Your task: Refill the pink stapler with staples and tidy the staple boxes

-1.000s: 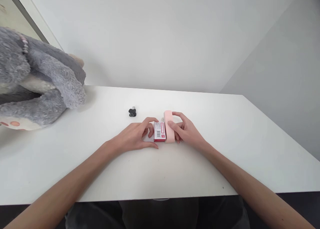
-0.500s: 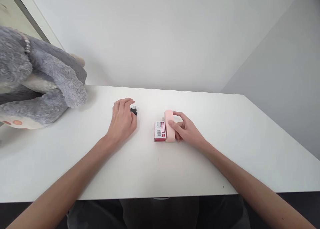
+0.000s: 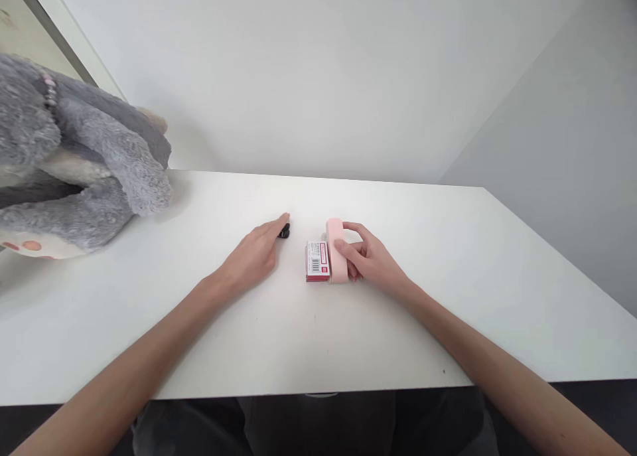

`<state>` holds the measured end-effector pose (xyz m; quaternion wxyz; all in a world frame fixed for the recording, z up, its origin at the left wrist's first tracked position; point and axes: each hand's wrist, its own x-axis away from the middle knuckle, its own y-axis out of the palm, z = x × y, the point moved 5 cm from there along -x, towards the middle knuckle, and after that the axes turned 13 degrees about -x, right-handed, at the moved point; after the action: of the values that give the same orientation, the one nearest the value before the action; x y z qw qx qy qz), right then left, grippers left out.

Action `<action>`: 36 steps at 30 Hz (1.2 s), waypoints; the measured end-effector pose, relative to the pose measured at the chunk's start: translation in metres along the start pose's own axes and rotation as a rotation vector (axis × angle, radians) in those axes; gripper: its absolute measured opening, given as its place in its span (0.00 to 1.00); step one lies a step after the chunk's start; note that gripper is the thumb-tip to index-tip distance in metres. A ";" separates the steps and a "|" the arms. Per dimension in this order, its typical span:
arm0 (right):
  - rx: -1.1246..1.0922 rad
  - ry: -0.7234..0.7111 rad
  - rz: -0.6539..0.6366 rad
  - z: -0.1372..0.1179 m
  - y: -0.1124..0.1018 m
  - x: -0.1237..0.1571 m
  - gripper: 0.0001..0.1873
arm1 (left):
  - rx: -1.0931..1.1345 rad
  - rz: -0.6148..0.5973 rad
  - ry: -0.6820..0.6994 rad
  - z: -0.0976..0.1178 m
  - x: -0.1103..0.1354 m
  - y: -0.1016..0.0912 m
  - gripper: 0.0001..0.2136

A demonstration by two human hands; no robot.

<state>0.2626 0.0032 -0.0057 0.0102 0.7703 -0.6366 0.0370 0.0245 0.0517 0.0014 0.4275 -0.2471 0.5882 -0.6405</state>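
My left hand (image 3: 253, 253) rests on the white table with its fingers stretched out towards the right. Beside and partly under the fingertips is a small black object (image 3: 284, 231); the hand covers much of it, and I cannot make out its kind. My right hand (image 3: 365, 253) is closed around what looks like a pink stapler (image 3: 337, 251), thumb on the near face and fingers behind. Against its left side sits a small red and white box (image 3: 317, 259) with a barcode label. A small pale thing (image 3: 324, 236) shows behind the box, mostly hidden.
A large grey plush toy (image 3: 99, 151) sits at the left end of the white table (image 3: 318, 350). A white wall (image 3: 298, 77) rises behind the table, and a grey wall (image 3: 572, 151) is on the right. The table's front edge is close to my lap.
My left hand has moved right and slightly nearer, its fingers straightening, and the black object has shifted right with it. My right hand, the pink stapler and the box are nearly unmoved.
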 end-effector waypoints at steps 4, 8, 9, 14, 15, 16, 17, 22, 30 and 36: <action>0.001 -0.004 0.000 0.001 -0.001 -0.001 0.34 | 0.107 -0.014 0.057 0.012 0.002 -0.001 0.33; 0.005 -0.006 0.001 0.001 -0.001 -0.001 0.34 | 0.092 0.101 -0.001 0.011 0.001 -0.008 0.24; 0.006 -0.008 0.001 0.001 -0.001 -0.001 0.33 | 0.080 0.122 -0.012 0.010 0.001 -0.009 0.22; -0.003 -0.013 -0.003 0.001 -0.001 -0.001 0.32 | 0.082 0.111 -0.065 0.007 -0.001 -0.006 0.19; -0.005 -0.014 -0.003 0.001 0.000 -0.001 0.32 | 0.099 0.099 -0.071 0.008 -0.001 -0.005 0.19; -0.007 -0.014 -0.004 0.001 0.000 -0.001 0.32 | 0.118 0.086 -0.076 0.009 -0.001 -0.003 0.19; -0.009 -0.014 -0.005 0.001 0.000 -0.001 0.32 | 0.138 0.069 -0.079 0.010 -0.002 -0.002 0.19; -0.011 -0.010 -0.004 0.002 0.000 -0.002 0.33 | 0.207 0.033 -0.005 0.017 -0.002 0.002 0.20; -0.010 -0.006 -0.004 0.001 -0.001 -0.003 0.32 | 0.227 -0.043 0.101 0.023 0.000 0.007 0.23; -0.018 -0.009 0.001 0.003 -0.001 -0.003 0.32 | 0.226 -0.013 0.092 0.024 -0.001 0.005 0.22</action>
<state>0.2634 0.0057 -0.0087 0.0145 0.7700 -0.6373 0.0279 0.0459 0.0397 0.0011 0.4210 -0.1716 0.5294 -0.7163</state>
